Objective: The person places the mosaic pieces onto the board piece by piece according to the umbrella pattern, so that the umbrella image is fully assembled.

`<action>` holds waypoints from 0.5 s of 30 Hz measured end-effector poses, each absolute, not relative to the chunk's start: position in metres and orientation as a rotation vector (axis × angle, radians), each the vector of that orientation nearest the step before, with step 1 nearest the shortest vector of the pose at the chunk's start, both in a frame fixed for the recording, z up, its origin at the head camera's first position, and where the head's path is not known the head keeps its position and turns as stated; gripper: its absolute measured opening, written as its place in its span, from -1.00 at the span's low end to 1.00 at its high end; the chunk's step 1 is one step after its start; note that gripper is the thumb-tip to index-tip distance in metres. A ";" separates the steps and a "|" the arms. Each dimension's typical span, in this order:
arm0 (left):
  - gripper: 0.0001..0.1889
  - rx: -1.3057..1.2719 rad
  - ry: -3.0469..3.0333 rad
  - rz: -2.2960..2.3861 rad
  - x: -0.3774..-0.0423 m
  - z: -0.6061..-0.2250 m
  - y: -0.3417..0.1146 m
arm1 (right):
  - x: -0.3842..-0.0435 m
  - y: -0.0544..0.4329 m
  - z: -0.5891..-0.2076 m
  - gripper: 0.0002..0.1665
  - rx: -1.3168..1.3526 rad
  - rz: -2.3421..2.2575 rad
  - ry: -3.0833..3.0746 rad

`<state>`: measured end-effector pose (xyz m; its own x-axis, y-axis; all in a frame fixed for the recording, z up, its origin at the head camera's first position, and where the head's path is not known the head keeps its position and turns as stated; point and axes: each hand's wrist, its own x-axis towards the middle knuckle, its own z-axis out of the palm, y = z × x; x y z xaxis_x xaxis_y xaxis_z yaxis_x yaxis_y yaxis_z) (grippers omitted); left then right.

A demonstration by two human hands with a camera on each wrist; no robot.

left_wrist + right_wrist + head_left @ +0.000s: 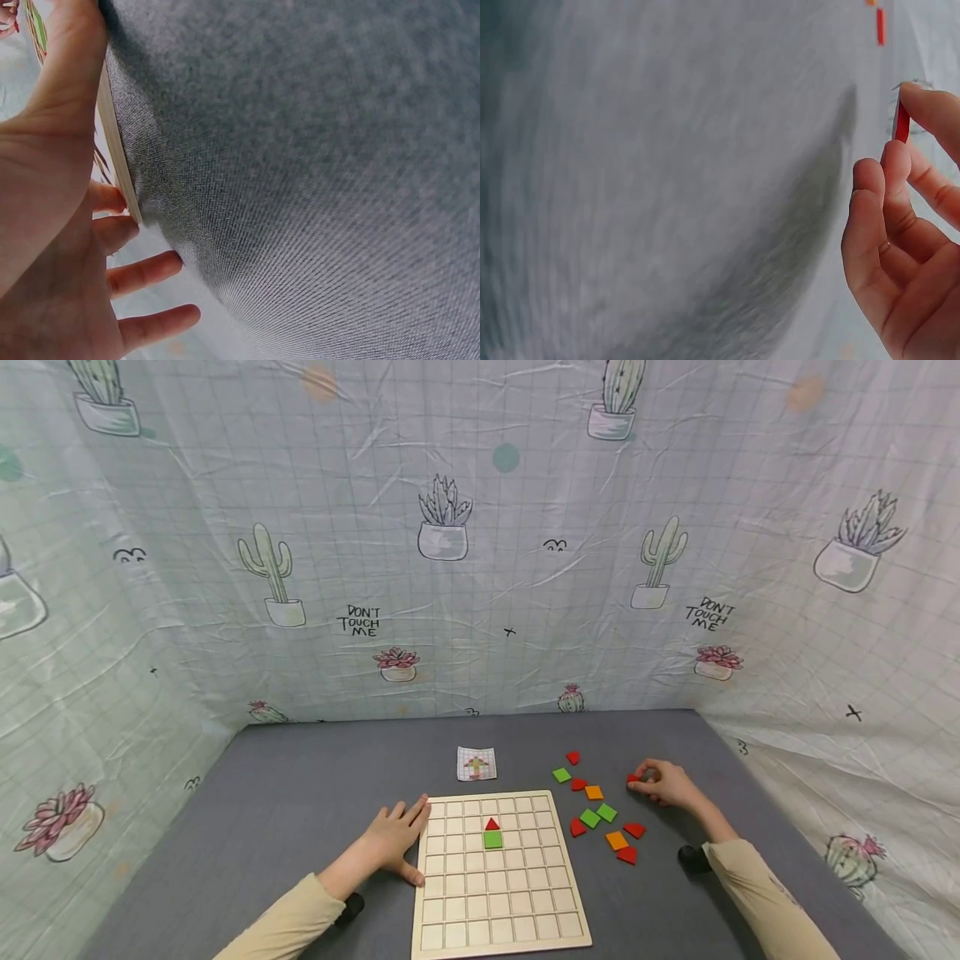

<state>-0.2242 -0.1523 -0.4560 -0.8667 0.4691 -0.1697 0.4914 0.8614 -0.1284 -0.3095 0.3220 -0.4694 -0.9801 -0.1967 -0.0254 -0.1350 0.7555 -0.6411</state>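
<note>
My left hand (393, 838) rests at the left edge of a wooden grid board (457, 907), fingers spread and straight, thumb on the lower part of that edge. In the left wrist view the board's side (113, 142) runs past the fingers. On the grid a red triangle (491, 824) sits directly above a green square (492, 840). Off to the right, my right hand (666, 785) pinches a red tile (633, 781) between thumb and fingers. The right wrist view shows this red tile (901, 124) edge-on, partly covered by the fingertips.
Between board and right hand lie loose tiles: several red ones (634, 831), green squares (590, 818) and orange squares (594, 792). Behind the board is a small pattern card (477, 763) with a coloured figure on a grid. A patterned curtain (480, 577) encloses the grey table (322, 777).
</note>
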 end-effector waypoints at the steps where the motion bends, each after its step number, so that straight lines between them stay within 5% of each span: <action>1: 0.20 0.751 2.902 -0.252 -0.224 -0.456 -0.152 | -0.309 0.320 -0.469 -0.70 -0.278 -1.033 2.859; 15: 0.20 0.742 2.907 -0.289 -0.223 -0.456 -0.151 | -0.292 0.289 -0.452 -0.72 -0.456 -1.053 2.867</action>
